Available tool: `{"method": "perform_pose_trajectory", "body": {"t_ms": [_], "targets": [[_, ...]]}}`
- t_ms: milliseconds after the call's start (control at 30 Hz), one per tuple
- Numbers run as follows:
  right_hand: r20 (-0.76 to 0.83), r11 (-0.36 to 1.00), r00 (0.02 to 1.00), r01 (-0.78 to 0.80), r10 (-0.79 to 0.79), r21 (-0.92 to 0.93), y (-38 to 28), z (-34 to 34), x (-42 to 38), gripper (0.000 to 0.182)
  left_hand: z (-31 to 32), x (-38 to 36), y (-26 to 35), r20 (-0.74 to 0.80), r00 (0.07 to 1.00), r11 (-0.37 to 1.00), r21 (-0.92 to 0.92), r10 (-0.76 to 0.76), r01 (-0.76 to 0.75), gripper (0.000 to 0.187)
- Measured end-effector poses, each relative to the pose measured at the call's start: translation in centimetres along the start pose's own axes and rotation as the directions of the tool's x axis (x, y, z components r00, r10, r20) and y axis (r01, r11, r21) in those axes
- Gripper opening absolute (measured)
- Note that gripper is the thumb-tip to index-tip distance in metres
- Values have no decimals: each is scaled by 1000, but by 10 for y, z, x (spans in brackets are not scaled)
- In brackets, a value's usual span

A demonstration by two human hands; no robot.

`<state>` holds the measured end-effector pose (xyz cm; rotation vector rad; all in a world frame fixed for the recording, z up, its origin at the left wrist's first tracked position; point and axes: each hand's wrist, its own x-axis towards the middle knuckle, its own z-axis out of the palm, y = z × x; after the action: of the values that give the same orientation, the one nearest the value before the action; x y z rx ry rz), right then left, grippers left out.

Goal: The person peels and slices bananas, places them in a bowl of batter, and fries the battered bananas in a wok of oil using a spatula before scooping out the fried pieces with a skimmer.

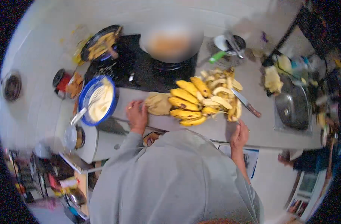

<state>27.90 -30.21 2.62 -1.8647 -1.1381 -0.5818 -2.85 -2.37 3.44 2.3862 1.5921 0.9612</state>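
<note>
My left hand (137,116) lies on the counter with its fingers stretched out, touching or just beside a crumpled beige cloth or bag (158,103). To the right of the cloth is a bunch of yellow bananas (185,104) with dark spots. Peeled bananas and peels (224,87) are heaped behind and beside it. A knife (248,104) with a brown handle rests at the right of that heap. Near the counter's front edge is my right hand (240,136), its fingers loosely bent and slightly apart, just below the peels. I see nothing in either hand.
A blue bowl (113,102) of pale batter holds a whisk (89,106). A pan of fried pieces (103,44) and a blurred white vessel (146,41) stand by the black stove (135,61). A green-handled utensil (217,56) lies behind; a sink (293,111) is at right.
</note>
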Motion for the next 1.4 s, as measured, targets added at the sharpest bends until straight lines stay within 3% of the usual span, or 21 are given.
{"method": "perform_pose_trajectory", "body": {"t_ms": [133, 200, 267, 333, 400, 533, 600, 667, 733, 767, 833, 867, 933, 1033, 1167, 1233, 1267, 1300, 1333, 1367, 1400], "targets": [[59, 991, 990, -125, 127, -40, 9, 2, -8, 26, -9, 1, 10, -23, 999, 996, -83, -25, 23, 26], [75, 984, 981, -177, 177, -10, 8, 4, -8, 28, -14, 7, 23, -97, 992, 953, -287, 75, -100, 26], [70, 990, 989, -123, 128, -69, 1, 0, -3, 30, -37, 16, 57, 136, 991, 631, -767, -14, 114, 33], [86, 991, 989, -119, 123, -55, 3, 1, -4, 31, -52, 27, 84, 220, 973, 269, -943, 66, 195, 47], [105, 993, 988, -113, 117, -44, 7, -1, -4, 31, -85, 35, 120, 359, 916, -189, -901, 179, 391, 63], [92, 995, 992, -77, 83, -63, 8, 2, -5, 32, -145, 45, 185, 115, 834, -560, -691, 540, 458, 83], [78, 996, 996, -48, 54, -79, 2, 5, -1, 32, -172, 40, 211, 0, 770, -625, -584, 638, 518, 92], [-129, 980, 974, 175, -186, -92, -5, 14, 7, 41, -196, 34, 229, -18, 695, -604, -512, 719, 611, 103], [-120, 982, 976, 176, -184, -76, -1, 11, 1, 40, -233, 41, 241, 247, 440, -313, -420, 863, 852, 127], [-115, 982, 977, 174, -181, -69, 17, -4, -10, 40, -229, 38, 241, 251, 443, -315, -421, 861, 851, 127], [-109, 984, 979, 168, -173, -56, 78, -51, -41, 38, -209, 26, 251, -141, 511, -523, -378, 848, 764, 148], [-106, 985, 980, 164, -169, -51, 113, -79, -60, 38, -201, 22, 259, -138, 511, -522, -379, 848, 764, 148], [-101, 987, 982, 157, -161, -42, 174, -129, -94, 37, -190, 15, 273, -354, 620, -712, -299, 701, 635, 157], [-98, 988, 983, 151, -154, -39, 204, -162, -122, 35, -198, 12, 268, -340, 539, -636, -347, 771, 690, 156], [-94, 989, 985, 146, -147, -22, 178, -157, -132, 32, -198, 15, 266, -359, 534, -642, -377, 766, 668, 157], [-94, 989, 985, 146, -147, -12, 182, -121, -86, 31, -198, 18, 265, -374, 529, -647, -397, 762, 651, 157], [-90, 989, 985, 145, -145, -5, 118, -88, -76, 31, -198, 19, 264, -378, 530, -650, -407, 759, 642, 157], [-84, 990, 986, 144, -143, 1, 101, -59, -47, 30, -198, 19, 262, -382, 531, -654, -415, 756, 632, 157], [-80, 990, 987, 143, -143, 5, 132, -112, -95, 30, -197, 20, 261, -387, 532, -658, -422, 753, 623, 157], [-77, 990, 987, 143, -142, 6, 135, -79, -55, 29, -196, 21, 261, -394, 532, -662, -428, 750, 616, 158], [-73, 990, 987, 141, -141, 7, 87, -66, -57, 29, -194, 22, 261, -401, 531, -665, -432, 746, 609, 158]]}}
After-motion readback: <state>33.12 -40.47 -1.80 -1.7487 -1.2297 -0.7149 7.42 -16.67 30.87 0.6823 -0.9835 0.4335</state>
